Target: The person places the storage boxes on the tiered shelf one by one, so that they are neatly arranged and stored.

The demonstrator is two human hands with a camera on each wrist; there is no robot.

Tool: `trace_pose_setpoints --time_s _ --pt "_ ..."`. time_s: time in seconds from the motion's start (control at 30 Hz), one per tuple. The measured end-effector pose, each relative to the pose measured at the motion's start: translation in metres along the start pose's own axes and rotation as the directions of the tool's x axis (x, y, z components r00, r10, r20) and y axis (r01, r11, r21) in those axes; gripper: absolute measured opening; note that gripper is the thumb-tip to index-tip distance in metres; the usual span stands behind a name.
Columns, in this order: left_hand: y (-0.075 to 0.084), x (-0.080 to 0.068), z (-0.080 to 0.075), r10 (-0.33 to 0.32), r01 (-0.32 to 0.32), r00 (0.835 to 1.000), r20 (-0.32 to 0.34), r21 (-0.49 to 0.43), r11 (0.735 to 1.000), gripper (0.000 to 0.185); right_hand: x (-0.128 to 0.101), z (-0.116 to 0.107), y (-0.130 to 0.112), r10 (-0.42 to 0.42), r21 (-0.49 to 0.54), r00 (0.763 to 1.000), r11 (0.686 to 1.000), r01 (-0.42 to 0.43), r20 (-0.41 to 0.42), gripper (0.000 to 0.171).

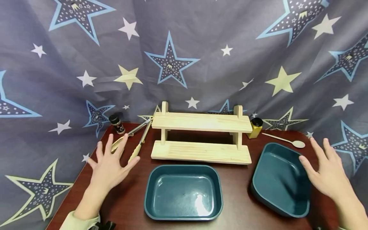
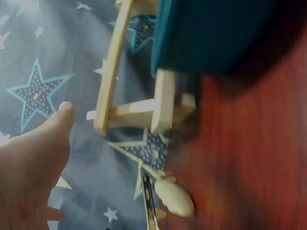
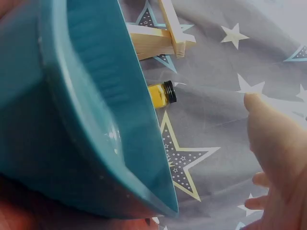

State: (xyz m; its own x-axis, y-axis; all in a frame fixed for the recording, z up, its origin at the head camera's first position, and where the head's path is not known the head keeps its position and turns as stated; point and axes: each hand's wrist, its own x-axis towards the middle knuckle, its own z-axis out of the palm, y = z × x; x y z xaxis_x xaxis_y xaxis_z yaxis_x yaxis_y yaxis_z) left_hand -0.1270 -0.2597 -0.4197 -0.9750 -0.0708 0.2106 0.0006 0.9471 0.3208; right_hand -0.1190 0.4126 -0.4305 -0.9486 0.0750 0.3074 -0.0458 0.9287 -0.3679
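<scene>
**Tabletop stock, both hands free: nothing yet picked up or placed**

- Left hand (image 1: 110, 166): fingers spread and straight, holding nothing; hovers over the front left of the tabletop (image 1: 129, 201), just in front of the tongs (image 1: 135, 139). Whether a fingertip touches the tongs cannot be told.
- Right hand (image 1: 326, 172): fingers straight and released, empty; held just beside the right rim of the tilted teal tray (image 1: 280, 182).
- Tongs: lying on the tabletop at the left, handles toward the person, tips toward the rack.
- Flat teal tray (image 1: 184, 191): centre front, nothing in it.
- Tilted teal tray: front right, canted up on one side, also bare inside.
- Wooden two-tier rack (image 1: 201, 137): behind the trays, both shelves bare.
- Dark spice jar (image 1: 117, 124): left of the rack, at the back.
- Yellow spice jar (image 1: 255, 127): right of the rack.
- Wooden spoon (image 1: 287, 140): back right, lying flat.

Judged status: work at its start; every item rests loose on the tabletop, all handling remains.
</scene>
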Motion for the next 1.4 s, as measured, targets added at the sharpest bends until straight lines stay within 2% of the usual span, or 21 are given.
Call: trace_pose_setpoints --time_s 0.13,0.23,0.37,0.43,0.5,0.57,0.67,0.87,1.03,1.2,1.27,1.4 --pt "0.011 0.015 0.009 0.021 -0.019 1.0 0.016 -0.1 0.995 0.097 -0.002 -0.002 0.002 0.053 -0.014 0.999 0.998 -0.054 -0.008 0.075" --pt "0.016 0.026 0.021 0.054 -0.046 0.998 0.032 -0.214 0.976 0.097 -0.003 -0.003 0.005 0.082 -0.024 0.996 0.996 -0.082 -0.024 0.074" --pt "0.018 0.034 0.038 0.076 -0.057 0.996 0.037 -0.368 0.928 0.097 -0.001 0.0 0.007 0.081 -0.018 0.996 0.996 -0.082 -0.034 0.073" --pt "0.019 0.036 0.046 0.058 -0.039 0.998 0.03 -0.431 0.901 0.096 0.0 0.001 0.008 0.087 -0.017 0.996 0.996 -0.088 -0.031 0.073" --pt "0.02 0.038 0.053 0.031 -0.014 0.999 0.026 -0.506 0.863 0.094 0.0 0.001 0.011 0.102 -0.02 0.994 0.995 -0.103 -0.023 0.072" --pt "0.021 0.04 0.059 0.002 0.008 1.0 0.019 -0.555 0.832 0.091 0.001 0.0 0.015 0.116 -0.019 0.993 0.993 -0.116 -0.02 0.07" --pt "0.02 0.042 0.067 -0.022 0.03 1.0 0.02 -0.581 0.813 0.088 0.001 -0.001 0.019 0.147 -0.036 0.989 0.988 -0.147 -0.008 0.069" --pt "0.017 0.041 0.081 -0.013 0.063 0.996 0.09 -0.588 0.807 0.089 0.001 -0.003 0.026 0.228 -0.06 0.973 0.973 -0.225 0.046 0.069" --pt "0.015 0.041 0.09 0.012 0.069 0.991 0.133 -0.587 0.807 0.088 0.0 0.001 0.037 0.245 -0.031 0.964 0.97 -0.243 0.1 0.067" --pt "0.015 0.043 0.095 0.02 0.071 0.989 0.145 -0.594 0.801 0.088 0.002 0.009 0.048 0.251 0.067 0.952 0.962 -0.265 0.175 0.068" --pt "0.016 0.043 0.095 0.022 0.069 0.989 0.147 -0.588 0.806 0.088 0.004 0.012 0.05 0.258 0.122 0.943 0.95 -0.287 0.213 0.069" --pt "0.018 0.045 0.097 0.024 0.075 0.986 0.167 -0.565 0.822 0.088 0.006 0.018 0.052 0.275 0.168 0.926 0.931 -0.323 0.257 0.068"
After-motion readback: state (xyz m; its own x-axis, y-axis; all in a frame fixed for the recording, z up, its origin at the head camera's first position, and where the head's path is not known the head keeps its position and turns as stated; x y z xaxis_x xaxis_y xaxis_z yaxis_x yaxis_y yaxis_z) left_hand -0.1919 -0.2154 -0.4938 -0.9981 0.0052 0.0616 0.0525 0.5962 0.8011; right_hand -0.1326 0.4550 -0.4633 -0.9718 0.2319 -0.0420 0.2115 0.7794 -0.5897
